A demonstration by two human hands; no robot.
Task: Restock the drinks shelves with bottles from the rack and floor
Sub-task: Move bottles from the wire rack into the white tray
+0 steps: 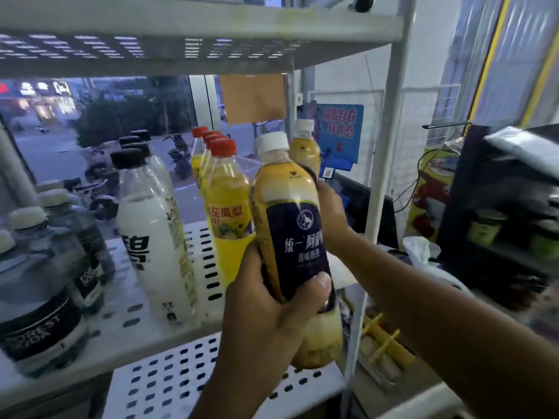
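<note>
Holding a tea bottle (290, 237) up at the right end of the shelf (136, 325), my left hand (266, 322) is clamped round its lower half, thumb across the dark label. The bottle is off the deck, tilted a little, its base hanging over the lower shelf (181, 382).

My right hand (331, 216) reaches in behind it toward the rear bottle (305, 152), a second tea of the same kind, upright and further back. Its fingers are hidden by the front bottle, so I cannot tell whether that hand grips or only touches, nor whether the rear bottle stands on the shelf.

Progress, as I read it: three lanes are already filled. Soda bottles (36, 282) sit at the left, white bottles (151, 237) next, then yellow bottles (223, 207) in a row running back. The tea lane at the right is only beginning (two bottles at most, neither clearly set down). Bare shelf shows in front of the yellow row and at the right.

Left to do: seat these two, then fill in behind and beside them. Rack and floor stock are out of view, so I can't say how much remains.
</note>
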